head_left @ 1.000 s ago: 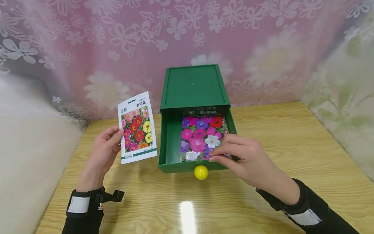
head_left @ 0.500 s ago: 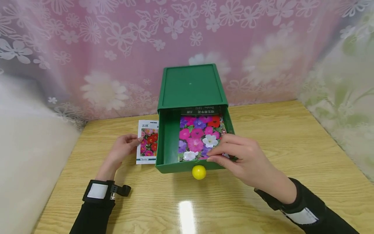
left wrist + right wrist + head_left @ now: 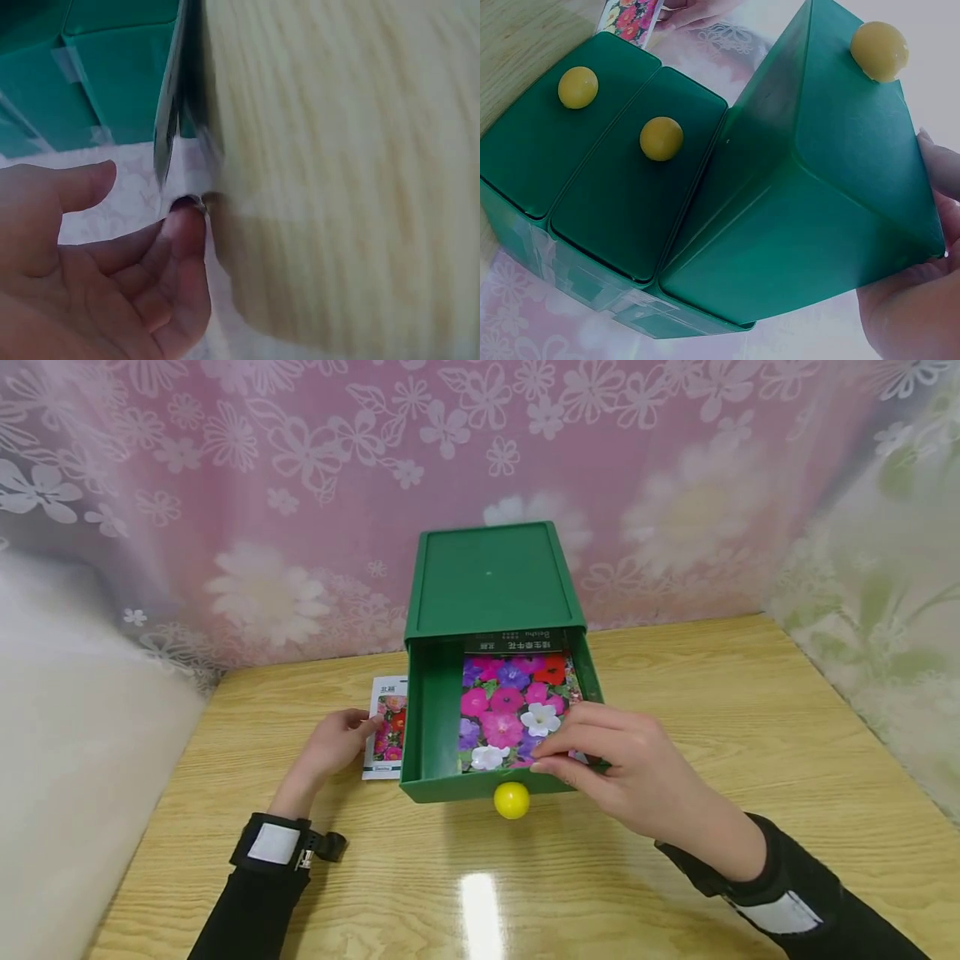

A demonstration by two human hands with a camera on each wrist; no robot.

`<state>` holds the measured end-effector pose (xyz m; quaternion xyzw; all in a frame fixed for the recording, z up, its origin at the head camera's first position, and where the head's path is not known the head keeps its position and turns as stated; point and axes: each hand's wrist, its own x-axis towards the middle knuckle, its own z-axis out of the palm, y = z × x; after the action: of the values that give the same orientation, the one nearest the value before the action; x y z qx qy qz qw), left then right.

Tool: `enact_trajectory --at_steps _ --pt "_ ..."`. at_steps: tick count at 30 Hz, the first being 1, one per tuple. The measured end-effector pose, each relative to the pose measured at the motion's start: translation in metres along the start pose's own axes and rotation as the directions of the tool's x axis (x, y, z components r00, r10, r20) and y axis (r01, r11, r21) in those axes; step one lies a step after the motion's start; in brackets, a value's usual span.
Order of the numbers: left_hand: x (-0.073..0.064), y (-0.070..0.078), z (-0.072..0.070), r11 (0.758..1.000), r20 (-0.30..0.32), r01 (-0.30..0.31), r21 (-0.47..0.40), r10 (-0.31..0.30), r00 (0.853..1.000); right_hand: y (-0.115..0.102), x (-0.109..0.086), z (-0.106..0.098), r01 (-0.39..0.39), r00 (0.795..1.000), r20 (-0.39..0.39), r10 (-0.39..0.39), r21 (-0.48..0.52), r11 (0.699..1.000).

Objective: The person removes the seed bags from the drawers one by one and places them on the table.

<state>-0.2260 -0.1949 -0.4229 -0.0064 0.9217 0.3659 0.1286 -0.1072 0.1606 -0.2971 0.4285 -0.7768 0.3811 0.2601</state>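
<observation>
A green drawer box (image 3: 487, 581) has its top drawer (image 3: 435, 718) pulled out, with a yellow knob (image 3: 512, 800) in front. Inside lies a seed packet (image 3: 491, 706) showing pink, purple and white flowers; part of another packet shows at its right edge. My right hand (image 3: 626, 760) reaches over the drawer's front right corner, fingertips pinched at the near edge of the seed packet. Left of the drawer is a white sun-flower seed packet (image 3: 386, 747), partly hidden by it. My left hand (image 3: 127, 277) has its fingertips at that packet's edge, the thumb standing apart from it.
In the right wrist view, two shut drawers (image 3: 622, 180) with yellow knobs are part of the same box, below the pulled-out one. A pink floral curtain (image 3: 337, 485) hangs behind the wooden table (image 3: 750, 735); pale fabric (image 3: 75, 735) borders the left side.
My left hand has lowered the white packet from an upright, raised position and moved it right, partly behind the drawer's left side. The right hand has stayed in place.
</observation>
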Motion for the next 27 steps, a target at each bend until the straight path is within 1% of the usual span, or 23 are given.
enact_trajectory --at_steps 2,4,10,13,17,19,20,22,23,24,25,27 --pt "-0.002 0.004 0.000 0.998 0.008 -0.008 0.066 0.008 1.000 0.000 -0.001 0.000 -0.014 1.000 0.015 0.014 -0.002 1.000" --pt "-0.003 0.007 0.001 0.994 0.013 -0.018 0.110 0.017 1.000 0.000 -0.001 -0.001 -0.016 1.000 0.022 0.016 -0.006 1.000" --pt "-0.003 0.009 0.003 0.979 0.006 -0.054 0.198 0.053 0.999 -0.001 0.001 -0.001 -0.012 0.999 0.035 0.012 -0.009 1.000" --pt "-0.003 0.009 0.005 0.969 -0.004 -0.074 0.235 0.077 0.997 -0.001 0.002 -0.002 -0.015 0.998 0.054 0.016 -0.010 1.000" --pt "-0.006 0.011 0.004 0.953 -0.030 -0.078 0.294 0.091 0.995 -0.001 0.006 -0.006 -0.028 0.994 0.107 0.032 -0.039 0.999" --pt "-0.009 0.015 0.001 0.953 -0.055 -0.082 0.293 0.102 0.993 0.001 0.008 -0.010 -0.037 0.989 0.139 0.046 -0.071 0.997" --pt "-0.010 0.018 -0.001 0.955 -0.078 -0.093 0.282 0.119 0.990 0.003 0.010 -0.012 -0.043 0.986 0.154 0.058 -0.094 0.995" --pt "-0.015 0.028 -0.007 0.960 -0.133 -0.133 0.245 0.169 0.977 0.007 0.013 -0.017 -0.053 0.981 0.178 0.081 -0.156 0.986" --pt "-0.018 0.034 -0.011 0.962 -0.167 -0.162 0.222 0.201 0.965 0.009 0.016 -0.019 -0.062 0.976 0.192 0.099 -0.191 0.980" --pt "-0.022 0.042 -0.014 0.958 -0.202 -0.198 0.206 0.239 0.950 0.011 0.018 -0.020 -0.078 0.969 0.212 0.127 -0.223 0.972" --pt "-0.026 0.050 -0.018 0.952 -0.241 -0.236 0.195 0.279 0.930 0.013 0.021 -0.021 -0.093 0.960 0.232 0.155 -0.260 0.961" --pt "-0.037 0.068 -0.024 0.930 -0.307 -0.319 0.182 0.362 0.880 0.016 0.027 -0.022 -0.114 0.933 0.289 0.215 -0.330 0.937"
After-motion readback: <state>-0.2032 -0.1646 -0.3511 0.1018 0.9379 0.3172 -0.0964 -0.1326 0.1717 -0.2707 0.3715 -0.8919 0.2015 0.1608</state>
